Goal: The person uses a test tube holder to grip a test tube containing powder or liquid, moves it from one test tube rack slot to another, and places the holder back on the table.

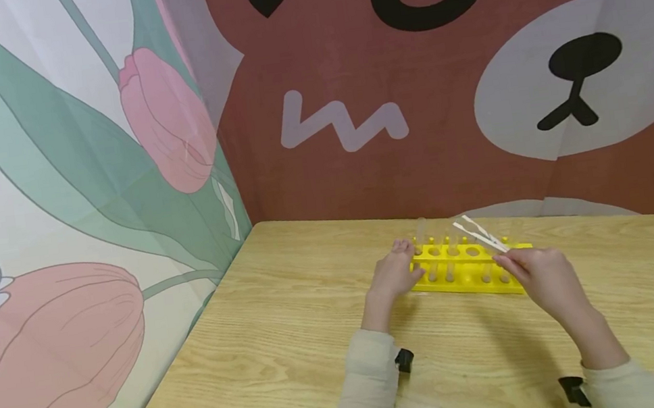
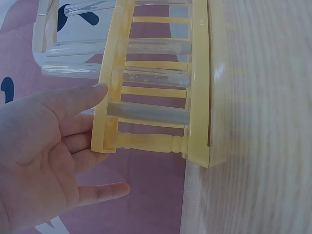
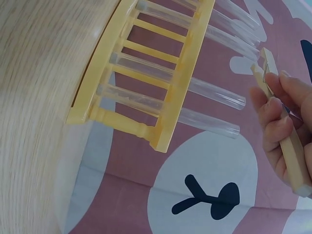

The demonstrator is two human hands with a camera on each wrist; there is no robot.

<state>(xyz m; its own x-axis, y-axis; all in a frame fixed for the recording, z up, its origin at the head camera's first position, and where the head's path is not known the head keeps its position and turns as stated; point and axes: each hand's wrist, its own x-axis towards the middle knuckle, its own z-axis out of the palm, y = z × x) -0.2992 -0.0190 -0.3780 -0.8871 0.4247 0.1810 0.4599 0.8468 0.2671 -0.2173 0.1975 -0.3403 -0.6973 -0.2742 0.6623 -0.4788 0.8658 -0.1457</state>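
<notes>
A yellow test tube rack (image 1: 478, 286) stands on the table with several clear test tubes (image 3: 217, 92) upright in its holes. My left hand (image 1: 393, 274) grips the rack's left end, its thumb against the upper shelf and fingers at the shelf's far side, the little finger held away. Near that hand, one tube (image 2: 151, 113) looks greyish; another beside it (image 2: 156, 77) shows small droplets or bubbles. My right hand (image 1: 550, 278) holds a wooden test tube clamp (image 1: 487, 237) above the rack's right half. The clamp's two prongs point up and left, spread apart close to the tubes.
The wooden table (image 1: 271, 347) extends on all sides of the rack. Behind it hangs a brown cloth (image 1: 449, 148) with a bear face, and a tulip-printed cloth (image 1: 74, 194) hangs at the left. Black wrist mounts (image 1: 404, 360) sit at both sleeves.
</notes>
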